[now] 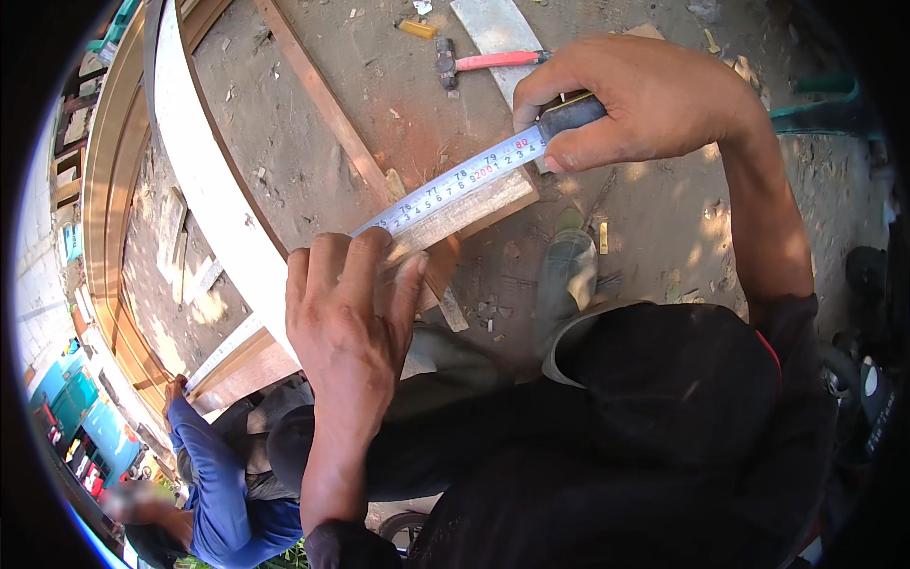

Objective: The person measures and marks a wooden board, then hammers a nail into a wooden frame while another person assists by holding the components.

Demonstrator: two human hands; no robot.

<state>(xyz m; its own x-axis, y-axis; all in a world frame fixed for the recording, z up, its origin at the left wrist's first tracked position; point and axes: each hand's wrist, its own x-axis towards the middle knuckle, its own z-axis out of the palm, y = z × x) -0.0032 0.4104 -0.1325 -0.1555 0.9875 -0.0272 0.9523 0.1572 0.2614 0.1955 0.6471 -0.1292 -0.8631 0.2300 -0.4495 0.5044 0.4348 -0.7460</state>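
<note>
My right hand (664, 100) is closed around the dark case of a tape measure (573, 116), fingers on the far side and thumb below. Its pale printed blade (455, 180) runs out to the left along a wooden beam (474, 211), close to the beam's cut end. My left hand (346, 313) grips the beam, with fingertips pressing the blade and the thumb on the near side. At the lower left, a co-worker's hand (175, 387) holds the far end of the measured line. The blade is partly hidden under my left hand.
A curved white board (204, 123) crosses the left side, beside curved wooden frames (100, 180). A red-handled hammer (493, 61) lies near a pale plank (498, 33) on the dirt ground. A narrow wooden strip (318, 90) slants behind the beam. The co-worker's blue sleeve (223, 484) is lower left.
</note>
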